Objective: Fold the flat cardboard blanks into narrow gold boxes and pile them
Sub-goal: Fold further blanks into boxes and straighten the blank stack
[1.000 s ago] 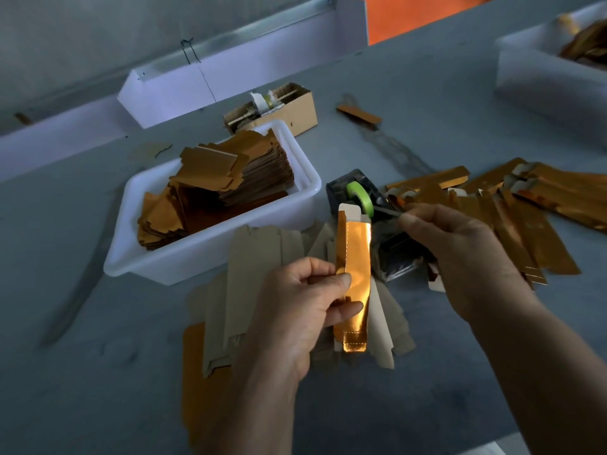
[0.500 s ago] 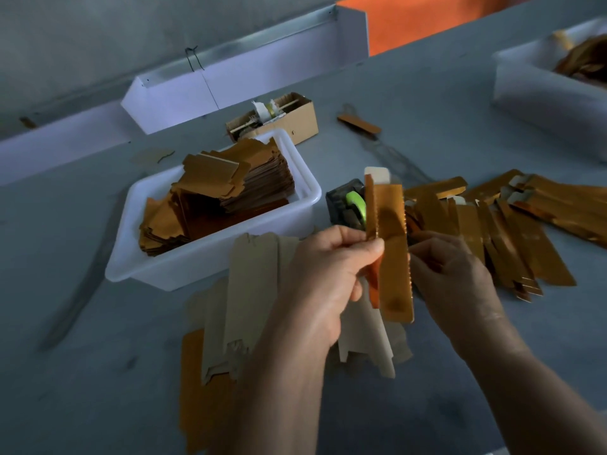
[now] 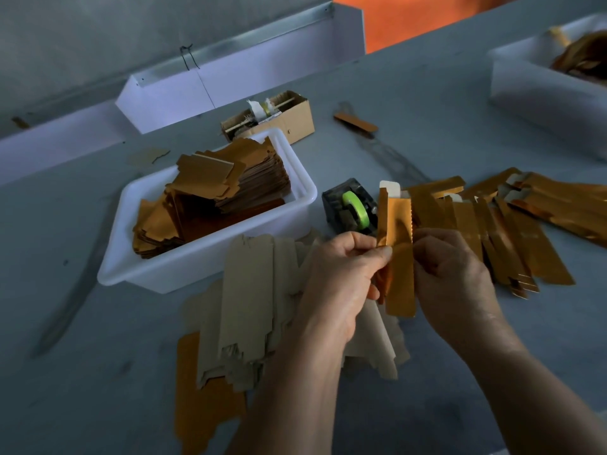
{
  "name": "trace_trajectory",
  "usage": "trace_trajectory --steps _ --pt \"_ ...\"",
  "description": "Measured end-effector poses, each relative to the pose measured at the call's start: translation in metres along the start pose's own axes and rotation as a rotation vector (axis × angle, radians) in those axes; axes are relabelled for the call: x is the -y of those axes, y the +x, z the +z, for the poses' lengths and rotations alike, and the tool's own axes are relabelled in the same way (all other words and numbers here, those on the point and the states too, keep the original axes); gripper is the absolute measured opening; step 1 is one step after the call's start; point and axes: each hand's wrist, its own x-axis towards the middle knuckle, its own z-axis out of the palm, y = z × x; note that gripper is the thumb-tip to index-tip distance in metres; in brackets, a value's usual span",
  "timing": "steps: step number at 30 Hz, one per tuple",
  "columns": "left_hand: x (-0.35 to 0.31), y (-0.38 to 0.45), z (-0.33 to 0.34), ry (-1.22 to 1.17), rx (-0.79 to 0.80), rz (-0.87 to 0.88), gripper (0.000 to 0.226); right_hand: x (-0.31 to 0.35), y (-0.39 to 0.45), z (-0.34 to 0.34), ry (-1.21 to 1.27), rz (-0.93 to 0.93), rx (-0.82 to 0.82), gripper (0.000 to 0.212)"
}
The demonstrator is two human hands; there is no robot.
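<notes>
Head view showed the left hand (image 3: 341, 277) and right hand (image 3: 453, 274) both pinching a half-folded gold box (image 3: 399, 257) upright above the flat blanks (image 3: 249, 310), probably closing its long seam; next likely called for piling it right.

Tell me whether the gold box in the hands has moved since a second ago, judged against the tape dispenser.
Yes. The gold box has shifted right: a second ago it stood left of the tape dispenser's green roll, now it stands at the dispenser's right edge, toward the pile.
</notes>
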Motion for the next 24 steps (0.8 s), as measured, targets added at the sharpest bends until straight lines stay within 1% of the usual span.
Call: trace_trajectory --steps 2,3,7,9,11,12,14,15,17,21,24 --pt "0.0 0.001 0.001 0.015 -0.018 0.001 0.005 -0.001 0.0 0.0 -0.118 -0.034 0.003 0.011" --pt "0.0 0.001 0.001 0.028 -0.024 0.001 0.005 -0.002 -0.002 -0.002 -0.136 -0.031 0.016 0.011" --pt "-0.005 0.001 -0.001 -0.023 0.005 -0.054 0.004 -0.003 -0.008 -0.022 -0.053 -0.02 -0.02 0.007" --pt "-0.009 0.001 -0.003 -0.051 0.01 -0.068 0.007 0.0 -0.008 -0.036 0.1 0.016 0.004 0.01" --pt "-0.013 -0.001 -0.005 -0.088 0.029 -0.083 0.01 0.012 -0.008 -0.049 0.376 0.055 0.091 0.009" --pt "-0.015 -0.003 -0.007 -0.129 0.049 -0.1 0.01 0.018 -0.008 -0.053 0.469 0.042 0.15 0.006" --pt "-0.017 -0.009 -0.011 -0.217 0.094 -0.146 0.012 0.026 -0.009 -0.056 0.526 -0.017 0.275 0.01" --pt "-0.017 -0.012 -0.014 -0.234 0.11 -0.163 0.012 0.028 -0.009 -0.055 0.521 -0.045 0.326 0.012" --pt "-0.015 -0.016 -0.019 -0.216 0.131 -0.181 0.011 0.029 -0.009 -0.051 0.494 -0.084 0.374 0.013" --pt "-0.011 -0.023 -0.023 -0.189 0.157 -0.19 0.012 0.028 -0.012 -0.044 0.372 -0.122 0.392 0.025" --pt "-0.01 -0.026 -0.023 -0.168 0.162 -0.182 0.008 0.028 -0.014 -0.041 0.242 -0.136 0.378 0.047"
